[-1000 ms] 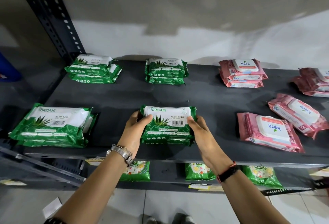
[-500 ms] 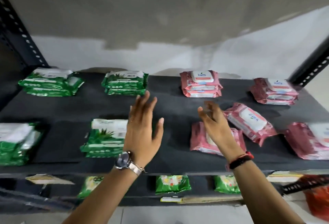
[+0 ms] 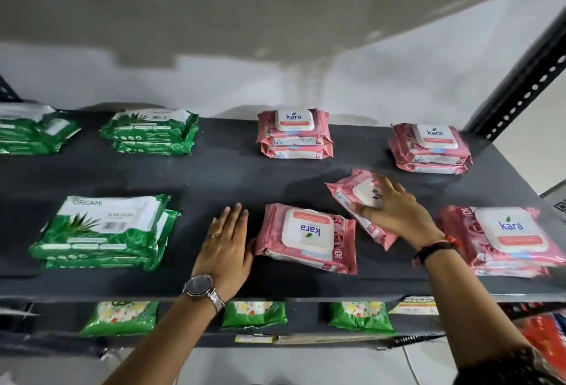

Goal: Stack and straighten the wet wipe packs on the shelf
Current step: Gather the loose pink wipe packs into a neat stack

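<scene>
A dark shelf (image 3: 214, 176) holds green and pink wet wipe packs. At front centre lies a single pink pack (image 3: 306, 236), turned upside down to me. My left hand (image 3: 226, 247) lies flat on the shelf, its thumb side touching that pack's left edge. Behind and to the right, a second loose pink pack (image 3: 346, 198) sits skewed; my right hand (image 3: 395, 211) rests on top of it with fingers spread over its lid. A green stack (image 3: 104, 231) sits at front left, a pink stack (image 3: 502, 237) at front right.
Along the back stand two green stacks (image 3: 151, 132) (image 3: 30, 133) and two pink stacks (image 3: 295, 133) (image 3: 430, 149). A perforated black upright (image 3: 520, 87) rises at the right. Green packets (image 3: 254, 314) lie on the shelf below.
Both hands left the green front stack and moved right. The left now touches the front pink pack's edge; the right has come down onto the skewed pink pack. The view shifted right.
</scene>
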The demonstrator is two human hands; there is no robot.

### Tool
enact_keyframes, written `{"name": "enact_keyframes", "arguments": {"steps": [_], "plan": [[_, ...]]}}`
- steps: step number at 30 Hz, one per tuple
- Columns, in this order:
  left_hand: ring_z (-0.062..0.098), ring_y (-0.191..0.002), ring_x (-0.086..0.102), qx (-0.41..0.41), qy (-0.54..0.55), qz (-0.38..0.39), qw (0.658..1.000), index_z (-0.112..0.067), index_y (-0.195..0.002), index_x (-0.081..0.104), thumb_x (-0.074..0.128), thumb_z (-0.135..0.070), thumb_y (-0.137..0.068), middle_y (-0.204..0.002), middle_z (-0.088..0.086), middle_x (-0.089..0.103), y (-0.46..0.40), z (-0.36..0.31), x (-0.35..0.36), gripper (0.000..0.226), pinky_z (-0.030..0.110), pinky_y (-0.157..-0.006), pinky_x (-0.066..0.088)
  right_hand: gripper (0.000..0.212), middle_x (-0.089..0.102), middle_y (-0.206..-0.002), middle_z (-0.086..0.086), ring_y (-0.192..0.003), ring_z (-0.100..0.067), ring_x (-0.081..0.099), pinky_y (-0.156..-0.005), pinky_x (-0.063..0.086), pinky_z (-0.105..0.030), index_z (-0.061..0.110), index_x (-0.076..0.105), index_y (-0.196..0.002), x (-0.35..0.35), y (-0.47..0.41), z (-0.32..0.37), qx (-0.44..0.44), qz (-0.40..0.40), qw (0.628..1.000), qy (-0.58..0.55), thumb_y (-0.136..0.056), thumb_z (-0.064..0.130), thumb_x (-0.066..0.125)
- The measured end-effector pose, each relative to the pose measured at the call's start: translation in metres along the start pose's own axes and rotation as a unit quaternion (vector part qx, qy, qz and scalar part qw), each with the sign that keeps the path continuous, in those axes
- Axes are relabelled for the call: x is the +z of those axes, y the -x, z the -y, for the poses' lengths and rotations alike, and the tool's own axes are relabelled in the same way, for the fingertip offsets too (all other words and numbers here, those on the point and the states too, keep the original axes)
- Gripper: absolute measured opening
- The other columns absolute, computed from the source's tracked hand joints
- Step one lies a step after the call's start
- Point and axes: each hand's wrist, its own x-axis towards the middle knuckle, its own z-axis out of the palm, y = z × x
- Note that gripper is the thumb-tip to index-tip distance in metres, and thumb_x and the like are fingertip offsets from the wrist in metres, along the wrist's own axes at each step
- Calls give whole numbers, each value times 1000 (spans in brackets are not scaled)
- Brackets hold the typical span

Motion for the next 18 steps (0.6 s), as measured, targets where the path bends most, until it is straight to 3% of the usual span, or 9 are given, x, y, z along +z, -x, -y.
{"name": "enact_keyframes", "arguments": {"steps": [6, 10, 13, 18], "plan": [[24, -141, 7, 0, 10, -13, 1000, -8, -139, 13, 35, -22, -90, -154, 10, 6, 1, 0, 0, 56, 33, -115, 3, 75, 51, -134, -14, -121, -38, 47, -95, 41, -49, 21, 34, -136, -9, 7, 3, -48, -75, 996, 31, -74, 58, 56], [34, -135, 26, -6, 27, -36, 999, 0, -132, 33, 33, -26, -85, -146, 19, 28, 1, -5, -2, 54, 41, -112, 17, 77, 55, -128, -15, -113, -38, 54, -93, 46, -53, 19, 39, -134, -28, 22, 23, -168, -129, 977, 35, -71, 61, 51], [31, -137, 22, -1, 22, -32, 999, -3, -134, 31, 16, -40, -82, -148, 16, 26, 1, -4, -1, 65, 37, -112, 12, 78, 57, -129, -12, -112, -31, 57, -95, 47, -51, 17, 44, -133, -32, 35, 45, -287, -72, 955, 22, -69, 58, 58], [30, -137, 24, 2, 19, -34, 999, -4, -134, 33, 15, -42, -81, -147, 14, 30, 0, 1, 3, 67, 36, -111, 11, 79, 54, -133, 1, -119, -19, 51, -104, 40, -43, 26, 39, -135, -10, 45, 64, -348, 36, 936, 39, -67, 59, 63]]}}
